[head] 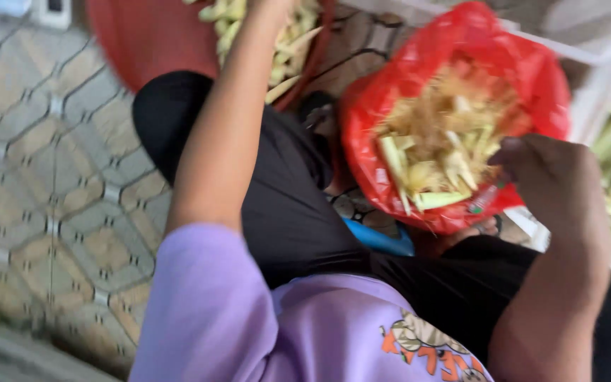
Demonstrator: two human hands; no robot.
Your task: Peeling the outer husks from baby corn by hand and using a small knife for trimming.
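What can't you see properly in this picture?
- Left hand: cut off by the top edge of the head view, above the red plastic tub.
- Right hand: fingers curled away at the red plastic bag; any grip is hidden.
- Pale yellow-green stalk pieces: motion blur hides their kind.
- Blue object: mostly hidden behind the knee.

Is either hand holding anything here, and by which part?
Cannot be told. The right hand rests at the red bag's rim; the left hand reaches out of view toward the red basin.
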